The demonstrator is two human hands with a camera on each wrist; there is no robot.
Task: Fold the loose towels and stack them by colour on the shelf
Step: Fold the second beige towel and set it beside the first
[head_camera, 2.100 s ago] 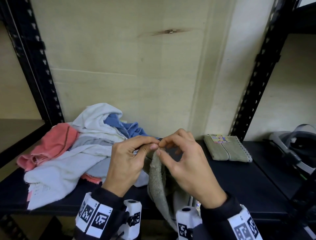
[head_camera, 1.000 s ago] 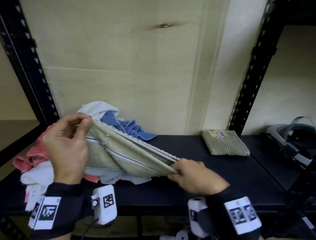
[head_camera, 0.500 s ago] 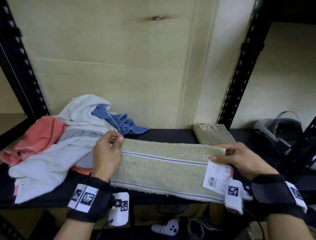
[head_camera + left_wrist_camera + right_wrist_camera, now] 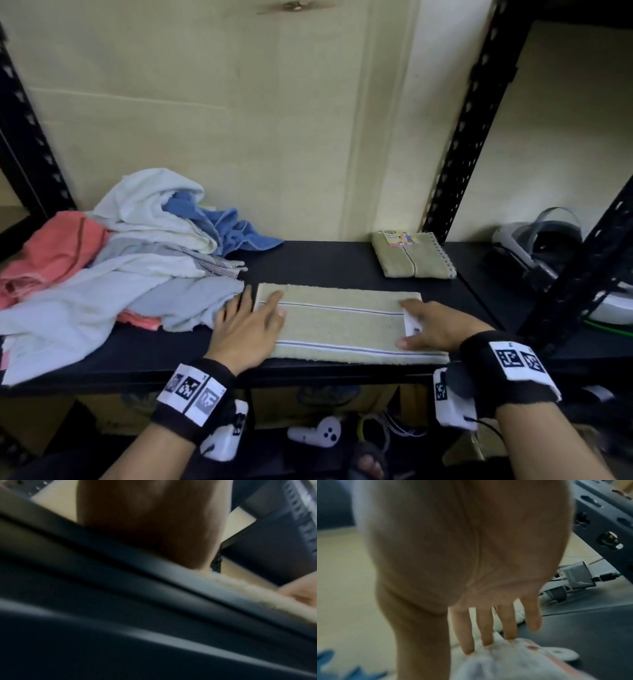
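An olive-green towel (image 4: 342,322) with thin blue stripes lies flat, folded into a long strip, near the front of the black shelf (image 4: 325,263). My left hand (image 4: 251,317) rests flat on its left end with the fingers straight and spread. At the right end my right hand (image 4: 430,327) presses flat, partly over the white paper label (image 4: 411,323). The right wrist view shows the straight fingers (image 4: 488,628) touching cloth. A folded olive towel (image 4: 414,257) sits at the back right. Loose white, blue, pink and grey towels (image 4: 130,267) are heaped at the left.
Black perforated uprights (image 4: 469,120) frame the bay, and a pale wall closes the back. A grey headset (image 4: 541,236) lies on the neighbouring shelf to the right. A white game controller (image 4: 318,435) lies on the floor below the shelf.
The olive towel went from being pinched and stretched in the air to lying flat on the shelf. Both hands let go of its corners and now lie flat on its ends.
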